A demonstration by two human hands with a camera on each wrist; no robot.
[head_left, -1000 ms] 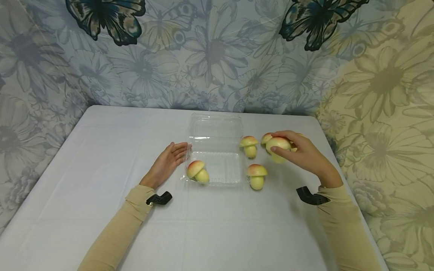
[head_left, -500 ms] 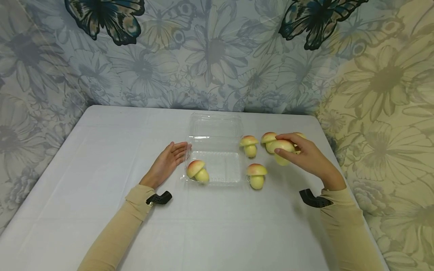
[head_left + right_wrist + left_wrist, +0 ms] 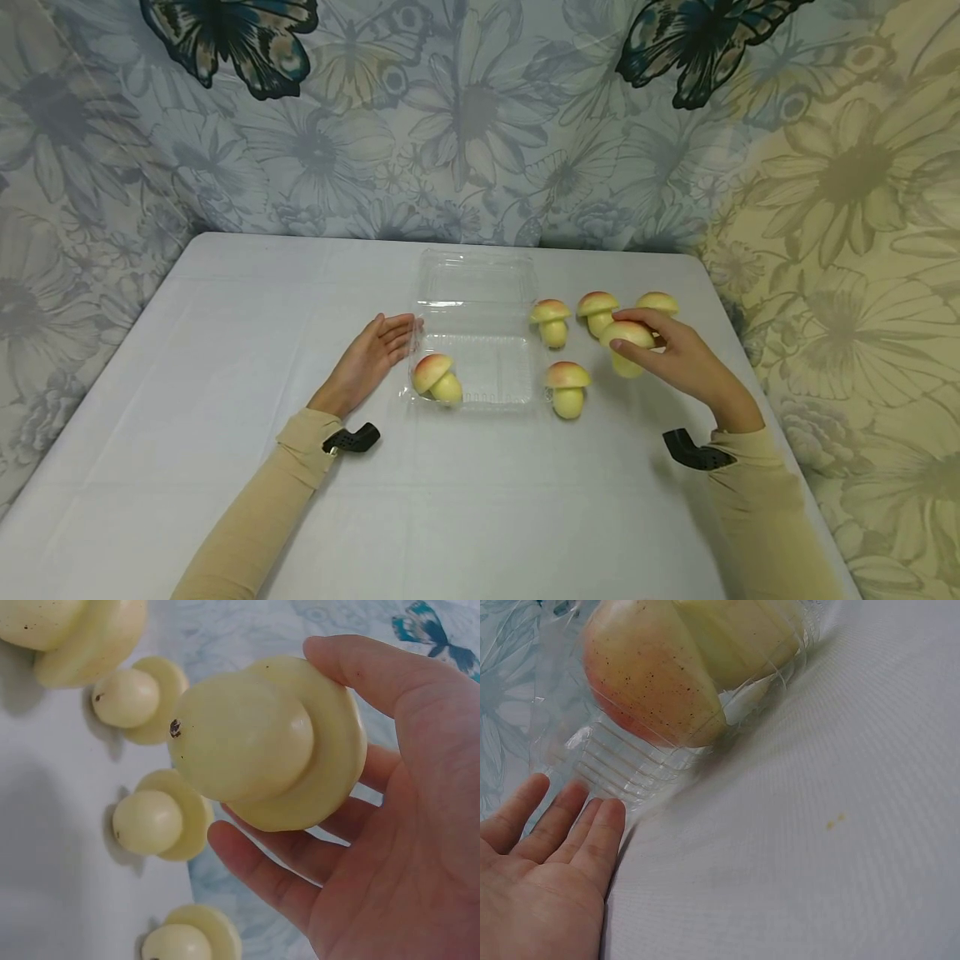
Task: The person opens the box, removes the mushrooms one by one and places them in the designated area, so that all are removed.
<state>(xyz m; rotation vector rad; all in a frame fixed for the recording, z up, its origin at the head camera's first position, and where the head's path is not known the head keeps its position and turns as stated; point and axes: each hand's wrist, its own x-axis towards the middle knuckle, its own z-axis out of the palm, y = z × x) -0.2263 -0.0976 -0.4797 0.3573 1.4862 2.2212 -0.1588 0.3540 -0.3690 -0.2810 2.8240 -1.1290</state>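
Observation:
My right hand (image 3: 686, 358) grips an artificial mushroom (image 3: 624, 367) by its cap, thumb on the near side and fingers behind. The mushroom is yellow-green with a reddish top, and its stem points down. In the right wrist view the smooth stem end of this mushroom (image 3: 232, 739) faces the camera. My left hand (image 3: 366, 362) lies along the left side of a clear plastic clamshell container (image 3: 498, 407), fingers extended and fingertips right at its wall. Inside the container's left front corner one mushroom (image 3: 437, 379) leans over; the left wrist view shows that mushroom (image 3: 656, 679) close up.
Right of the container stand a front mushroom (image 3: 567, 392), a back one (image 3: 553, 325), another (image 3: 597, 310) behind the held one, and a farther one (image 3: 657, 302) partly covered by my right hand. The container's lid (image 3: 476, 279) lies folded back. White cloth (image 3: 480, 517) covers the table.
My right hand has drawn the held mushroom toward me and slightly right, away from the back mushrooms, which show more fully now. The left hand stays still.

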